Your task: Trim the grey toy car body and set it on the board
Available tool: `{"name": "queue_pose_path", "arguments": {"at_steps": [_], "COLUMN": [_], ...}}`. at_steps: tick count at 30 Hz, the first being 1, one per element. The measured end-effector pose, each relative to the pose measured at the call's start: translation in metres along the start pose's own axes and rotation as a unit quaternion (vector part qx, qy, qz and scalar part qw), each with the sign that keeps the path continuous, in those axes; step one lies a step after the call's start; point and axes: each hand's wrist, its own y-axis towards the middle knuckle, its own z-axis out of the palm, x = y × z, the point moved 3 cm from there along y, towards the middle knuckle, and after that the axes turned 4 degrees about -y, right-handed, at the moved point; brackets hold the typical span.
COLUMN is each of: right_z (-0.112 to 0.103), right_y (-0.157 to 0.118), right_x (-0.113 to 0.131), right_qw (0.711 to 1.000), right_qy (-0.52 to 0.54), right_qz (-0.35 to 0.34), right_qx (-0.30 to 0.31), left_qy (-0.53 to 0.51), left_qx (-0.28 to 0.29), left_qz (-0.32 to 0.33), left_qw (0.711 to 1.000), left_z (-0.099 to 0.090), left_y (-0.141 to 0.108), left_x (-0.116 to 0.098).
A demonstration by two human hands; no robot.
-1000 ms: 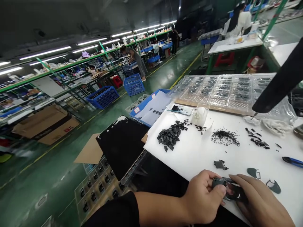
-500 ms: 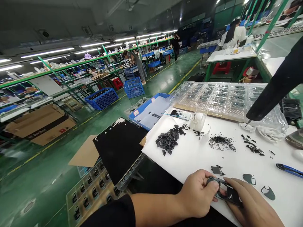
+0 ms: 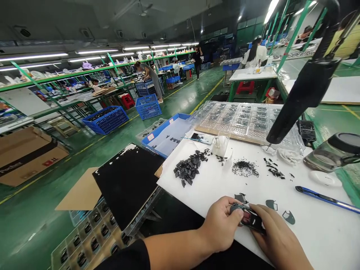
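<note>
My left hand [image 3: 223,223] pinches the left end of a small dark glossy part [image 3: 249,218], thumb on top. Wrapped round the right end of the same part is my right hand [image 3: 277,236]. Just beyond them a flat dark piece [image 3: 241,198] lies on the white worktop [image 3: 317,232]. Two thin dark cut-out pieces, one [image 3: 271,204] and another [image 3: 288,217], lie to the right of my hands. Farther back are a pile of dark chips [image 3: 188,168], a scatter of tiny black bits [image 3: 244,168] and some dark strips [image 3: 274,169].
A black electric screwdriver [image 3: 300,99] hangs over the worktop's right side. A blue knife [image 3: 326,198] and a clear jar [image 3: 332,152] are at right. Clear trays [image 3: 239,116] stand behind, a blue bin [image 3: 165,135] and black board [image 3: 131,180] at left. People work in the background.
The view has turned right, so the worktop sits farther left and the jar and whole screwdriver show. Both hands still hold the dark part.
</note>
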Motion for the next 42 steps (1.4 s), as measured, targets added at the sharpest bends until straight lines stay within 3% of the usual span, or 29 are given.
{"name": "queue_pose_path", "arguments": {"at_steps": [15,23,42], "right_z": [-0.009,-0.009,-0.013], "right_y": [0.014,0.013,0.015], "right_x": [0.016,0.016,0.019], "right_qw": [0.996,0.994,0.997], "right_qy": [0.076,0.088,0.055], "right_qz": [0.038,0.068,0.03], "right_qx": [0.019,0.005,-0.046], "left_qy": [0.083,0.042,0.053], "left_qx": [0.047,0.076,0.104], "left_qz": [-0.023,-0.033,0.003], "left_qw": [0.995,0.996,0.993], "left_z": [-0.03,-0.034,-0.04], "left_y": [0.013,0.022,0.022], "left_x": [-0.024,-0.017,-0.011]}}
